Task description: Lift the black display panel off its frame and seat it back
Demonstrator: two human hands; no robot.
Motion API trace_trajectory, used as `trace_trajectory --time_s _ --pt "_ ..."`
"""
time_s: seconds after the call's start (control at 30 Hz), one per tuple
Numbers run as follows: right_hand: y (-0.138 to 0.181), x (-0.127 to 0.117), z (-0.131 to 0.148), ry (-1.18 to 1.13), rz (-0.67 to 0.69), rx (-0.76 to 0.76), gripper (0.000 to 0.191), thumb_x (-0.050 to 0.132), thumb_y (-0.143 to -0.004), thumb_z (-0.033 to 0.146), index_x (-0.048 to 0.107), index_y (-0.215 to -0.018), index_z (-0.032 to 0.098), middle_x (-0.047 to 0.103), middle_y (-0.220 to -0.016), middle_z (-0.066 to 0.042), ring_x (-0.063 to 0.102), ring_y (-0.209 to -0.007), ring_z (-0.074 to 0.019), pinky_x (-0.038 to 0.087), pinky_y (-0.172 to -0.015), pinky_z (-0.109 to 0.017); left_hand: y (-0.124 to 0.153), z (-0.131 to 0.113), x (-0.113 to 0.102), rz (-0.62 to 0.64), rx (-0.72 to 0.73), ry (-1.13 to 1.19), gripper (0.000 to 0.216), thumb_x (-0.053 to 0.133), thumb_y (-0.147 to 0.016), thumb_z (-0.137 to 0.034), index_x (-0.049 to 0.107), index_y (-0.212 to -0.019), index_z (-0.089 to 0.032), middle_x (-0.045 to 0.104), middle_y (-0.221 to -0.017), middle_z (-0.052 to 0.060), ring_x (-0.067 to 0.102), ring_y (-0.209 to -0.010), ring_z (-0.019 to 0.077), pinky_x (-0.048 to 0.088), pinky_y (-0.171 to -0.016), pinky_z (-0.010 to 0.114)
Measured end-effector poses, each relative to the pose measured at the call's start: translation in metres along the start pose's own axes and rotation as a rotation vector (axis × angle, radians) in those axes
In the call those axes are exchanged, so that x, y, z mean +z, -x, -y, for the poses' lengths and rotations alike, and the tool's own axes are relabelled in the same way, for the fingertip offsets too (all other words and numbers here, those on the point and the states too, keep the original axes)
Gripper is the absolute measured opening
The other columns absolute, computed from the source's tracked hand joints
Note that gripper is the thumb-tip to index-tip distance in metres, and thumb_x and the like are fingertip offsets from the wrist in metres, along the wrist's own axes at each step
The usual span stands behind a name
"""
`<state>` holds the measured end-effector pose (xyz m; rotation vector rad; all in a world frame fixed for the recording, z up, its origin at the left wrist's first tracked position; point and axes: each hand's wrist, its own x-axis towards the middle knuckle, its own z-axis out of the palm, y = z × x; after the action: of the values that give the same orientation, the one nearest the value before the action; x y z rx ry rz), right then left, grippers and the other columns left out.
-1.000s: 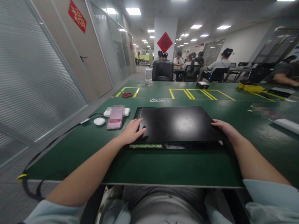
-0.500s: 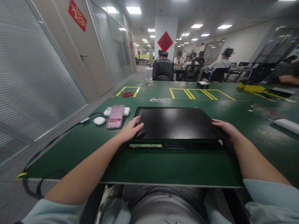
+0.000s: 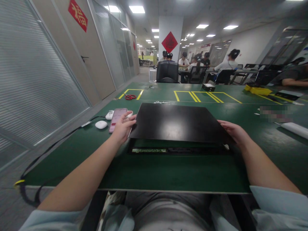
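A flat, glossy black panel is held between my two hands above a dark frame on the table. My left hand grips the panel's left edge, thumb and fingers bent against it. At the opposite edge my right hand has its fingers on the upper side corner, the rest partly behind the panel. Along the frame's near side a strip of green circuit board shows below the panel. Most of the frame is hidden under the panel.
Left of my left hand lie a phone and a white rounded object. Red-handled scissors rest farther back near yellow tape outlines. A small black box and a yellow object stand at the far right. People sit beyond.
The panel has risen off the frame and shifted slightly left and away from me. My left hand has moved left and up with its edge; my right hand has barely moved.
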<state>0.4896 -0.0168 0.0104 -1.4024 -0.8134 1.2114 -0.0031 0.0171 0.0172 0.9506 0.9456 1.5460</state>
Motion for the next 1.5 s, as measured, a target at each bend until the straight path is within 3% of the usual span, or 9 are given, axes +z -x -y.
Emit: trace_trajectory --time_s 0.13,0.27,0.43,0.53,0.8,1.0,1.2,1.3,1.5 --pt "0.010 0.009 0.008 -0.002 0.051 -0.066 0.033 0.061 -0.074 0.016 0.073 -0.105 0.025 0.080 -0.099 -0.005 0.076 -0.095 -0.0213 0.062 -0.082 -0.030 -0.003 -0.012 0.001 -0.108 0.047 0.085 0.049 0.074 -0.059 -0.005 0.061 -0.103 -0.022 0.075 -0.088 0.002 0.073 -0.088 0.0209 0.058 -0.085 0.033" --pt "0.015 0.018 0.007 -0.019 0.064 -0.103 0.040 0.062 -0.070 0.014 0.067 -0.109 0.025 0.079 -0.095 -0.007 0.075 -0.097 -0.0226 0.061 -0.089 -0.035 -0.013 -0.014 -0.004 -0.228 0.074 0.107 0.047 0.074 -0.057 -0.003 0.058 -0.097 -0.023 0.072 -0.080 -0.001 0.072 -0.080 0.0204 0.058 -0.077 0.030" --pt "0.018 0.022 0.005 -0.007 0.102 -0.071 0.043 0.064 -0.074 0.020 0.058 -0.116 0.026 0.079 -0.097 -0.011 0.076 -0.100 -0.0270 0.061 -0.091 -0.043 -0.021 -0.011 -0.014 -0.264 0.067 0.098 0.042 0.073 -0.056 -0.003 0.051 -0.085 -0.024 0.070 -0.074 -0.004 0.067 -0.065 0.0163 0.055 -0.062 0.026" --pt "0.019 0.023 0.004 -0.002 0.139 -0.045 0.043 0.064 -0.076 0.023 0.057 -0.119 0.025 0.080 -0.097 -0.013 0.076 -0.099 -0.0278 0.060 -0.091 -0.045 -0.021 -0.012 -0.015 -0.289 0.053 0.082 0.042 0.070 -0.056 -0.001 0.050 -0.084 -0.024 0.069 -0.071 -0.006 0.067 -0.062 0.0154 0.057 -0.063 0.026" --pt "0.015 0.023 0.001 0.043 0.048 -0.043 0.035 0.062 -0.080 0.017 0.057 -0.114 0.023 0.080 -0.087 -0.013 0.079 -0.082 -0.0266 0.064 -0.081 -0.042 -0.013 -0.010 -0.005 -0.263 0.027 0.083 0.043 0.071 -0.057 0.001 0.051 -0.086 -0.023 0.072 -0.079 -0.003 0.071 -0.072 0.0163 0.058 -0.071 0.027" --pt "0.009 0.017 -0.002 0.071 -0.068 -0.133 0.035 0.066 -0.077 0.015 0.060 -0.110 0.022 0.078 -0.079 -0.011 0.078 -0.076 -0.0265 0.066 -0.069 -0.036 -0.009 -0.003 -0.003 -0.266 -0.033 0.032 0.046 0.073 -0.057 0.000 0.049 -0.089 -0.024 0.071 -0.081 -0.003 0.071 -0.072 0.0179 0.058 -0.073 0.031" --pt "0.009 0.016 0.000 0.181 -0.187 -0.165 0.019 0.065 -0.080 0.010 0.065 -0.096 0.021 0.076 -0.071 -0.008 0.073 -0.059 -0.0192 0.061 -0.054 -0.026 -0.004 0.009 0.000 -0.171 -0.043 0.008 0.049 0.078 -0.056 -0.002 0.049 -0.088 -0.024 0.070 -0.083 -0.003 0.070 -0.073 0.0152 0.057 -0.076 0.029" --pt "0.011 0.018 0.001 0.227 -0.206 -0.169 0.011 0.064 -0.084 0.010 0.067 -0.088 0.020 0.075 -0.067 -0.009 0.073 -0.058 -0.0184 0.059 -0.052 -0.024 -0.004 0.014 0.001 -0.150 -0.046 0.011 0.048 0.080 -0.055 -0.004 0.049 -0.086 -0.023 0.071 -0.083 -0.002 0.069 -0.072 0.0138 0.057 -0.074 0.028" --pt "0.013 0.020 0.001 0.269 -0.222 -0.185 0.014 0.062 -0.087 0.009 0.068 -0.083 0.021 0.074 -0.064 -0.007 0.072 -0.058 -0.0165 0.058 -0.052 -0.022 -0.005 0.020 -0.002 -0.120 -0.023 -0.022 0.049 0.086 -0.055 -0.008 0.048 -0.082 -0.022 0.073 -0.085 -0.001 0.070 -0.075 0.0148 0.058 -0.077 0.030"
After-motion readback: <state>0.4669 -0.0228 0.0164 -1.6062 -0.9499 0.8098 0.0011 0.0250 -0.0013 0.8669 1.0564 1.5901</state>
